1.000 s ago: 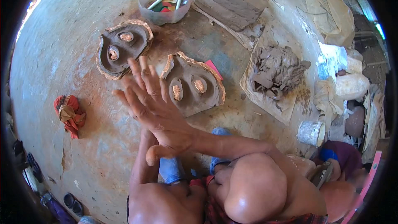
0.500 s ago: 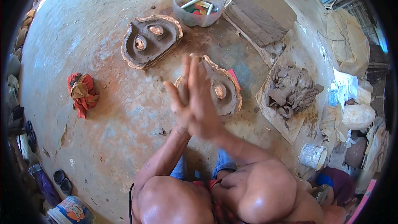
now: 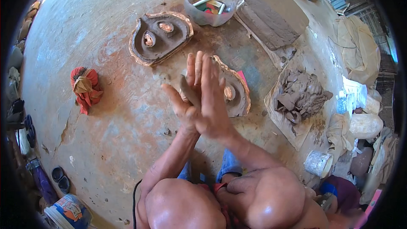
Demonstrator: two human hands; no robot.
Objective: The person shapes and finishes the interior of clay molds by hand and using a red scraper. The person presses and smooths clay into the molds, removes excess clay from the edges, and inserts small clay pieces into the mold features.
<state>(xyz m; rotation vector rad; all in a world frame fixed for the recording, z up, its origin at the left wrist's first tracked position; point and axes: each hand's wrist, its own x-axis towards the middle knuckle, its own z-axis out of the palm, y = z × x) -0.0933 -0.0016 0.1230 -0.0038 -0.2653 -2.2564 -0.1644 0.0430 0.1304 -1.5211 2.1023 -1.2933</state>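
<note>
L hand point(image 3: 185, 112) & R hand point(image 3: 215, 112), 2 bare ones, were raised approx. mid-view above the floor point(image 3: 123, 144), palms turned to each other, fingers mostly straight & pointing away from the person. Pressed betw. them: 1 grey-brown clay piece point(image 3: 190, 94), longish, part showing on the left side of the R fingers; rest hidden, so full length couldn't be told.

Beyond & below the hands lay 2 clay-lined forms w/ jagged, pale-orange rims. Far form point(image 3: 163, 46), up & left of the fingertips, had 2 orange-ish ovals point(image 3: 165, 27) in it. Near form point(image 3: 239, 101) was partly covered by the R hand; 1 oval plainly seen there. 1 flat pink item point(image 3: 241, 77) lay just beside its right edge.

Further off: 1 see-thru plastic tub point(image 3: 212, 20) w/ 2 pale sticks point(image 3: 202, 1) plus coloured bits (too small to count). Right of it, 1 big clay block point(image 3: 273, 17); nearer, 1 rough clay heap point(image 3: 301, 95) on 1 tan sheet point(image 3: 297, 138).

Left side: 1 red cloth bundle point(image 3: 87, 87), well apart from the forms. Lower L corner: 1 printed bucket point(image 3: 70, 212), 2 dark sandals point(image 3: 64, 184) near it. Right side: 1 smeared white pail point(image 3: 316, 163), tipped over.
</note>
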